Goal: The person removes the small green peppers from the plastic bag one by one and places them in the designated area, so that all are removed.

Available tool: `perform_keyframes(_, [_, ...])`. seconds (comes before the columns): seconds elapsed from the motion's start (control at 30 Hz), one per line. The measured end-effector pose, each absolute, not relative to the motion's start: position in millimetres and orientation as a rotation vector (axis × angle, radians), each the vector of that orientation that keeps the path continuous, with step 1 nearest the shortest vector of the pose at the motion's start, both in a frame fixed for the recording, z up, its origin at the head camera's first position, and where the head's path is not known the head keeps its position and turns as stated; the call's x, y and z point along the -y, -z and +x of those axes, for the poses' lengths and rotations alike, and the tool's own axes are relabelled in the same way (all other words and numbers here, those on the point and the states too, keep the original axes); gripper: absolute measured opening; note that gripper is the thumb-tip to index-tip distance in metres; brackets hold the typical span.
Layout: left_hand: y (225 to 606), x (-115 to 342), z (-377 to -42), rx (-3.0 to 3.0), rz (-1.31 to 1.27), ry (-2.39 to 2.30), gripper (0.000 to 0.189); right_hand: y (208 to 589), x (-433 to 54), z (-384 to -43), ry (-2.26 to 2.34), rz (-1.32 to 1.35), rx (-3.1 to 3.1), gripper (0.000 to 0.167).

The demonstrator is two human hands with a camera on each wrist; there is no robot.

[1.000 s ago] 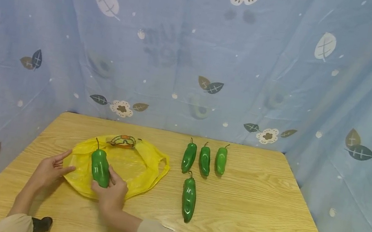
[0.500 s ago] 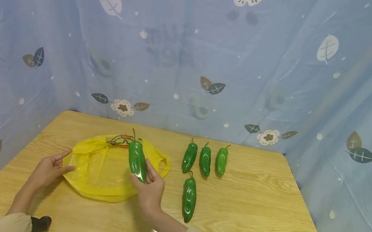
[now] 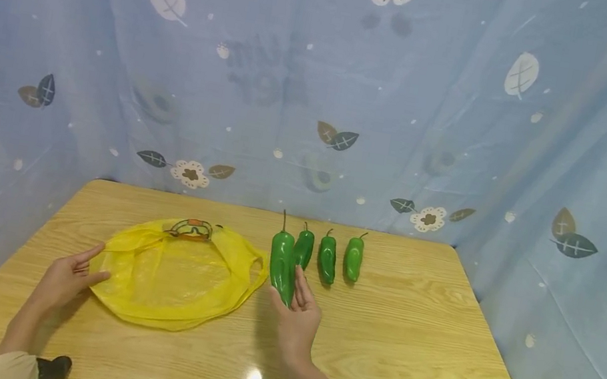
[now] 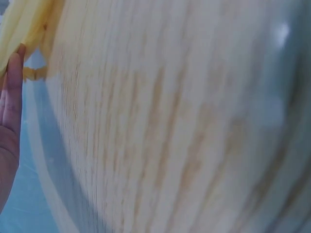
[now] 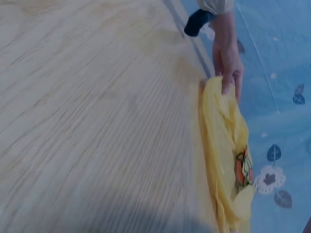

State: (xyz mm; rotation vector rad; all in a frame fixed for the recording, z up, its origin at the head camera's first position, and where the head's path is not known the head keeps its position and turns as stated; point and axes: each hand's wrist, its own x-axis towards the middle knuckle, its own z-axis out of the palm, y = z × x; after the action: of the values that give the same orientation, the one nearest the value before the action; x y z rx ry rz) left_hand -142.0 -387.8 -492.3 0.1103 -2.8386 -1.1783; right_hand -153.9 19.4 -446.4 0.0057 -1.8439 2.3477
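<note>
Held upright between the thumb and fingers of my right hand (image 3: 298, 332) is a large green pepper (image 3: 281, 260), stem up, right of the bag. Behind it, three more green peppers stand in a row: one partly covered (image 3: 304, 246), a middle one (image 3: 327, 260) and a lighter one (image 3: 353, 259). My left hand (image 3: 60, 283) pinches the left edge of a yellow plastic bag (image 3: 159, 318) that lies with its mouth spread. Fingers and yellow film (image 4: 29, 22) also meet in the left wrist view. The right wrist view shows the left hand (image 5: 228, 63) at the bag's end.
A wooden table (image 3: 406, 370) carries everything. Blue printed curtains (image 3: 272, 89) enclose its back and both sides. A loop handle (image 3: 255, 272) of the bag reaches right, close to the held pepper.
My right hand has carried its pepper rightward from over the bag to the pepper row. It now covers the spot where another pepper lay. The left hand stays at the bag's edge.
</note>
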Motion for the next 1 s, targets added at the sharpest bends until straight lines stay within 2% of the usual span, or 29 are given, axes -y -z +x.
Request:
perform_keyframes(0.5, [490.8, 387.8, -143.1, 2.868, 0.135, 1.206, 0.075, 445.4, -69.6, -157.4, -2.323, -0.143, 1.757, 0.066])
perform_keyframes(1.0, [489.6, 386.7, -144.1, 2.908, 0.124, 1.204, 0.078, 474.5, -116.9, -145.7, -2.089, -0.187, 1.91, 0.065])
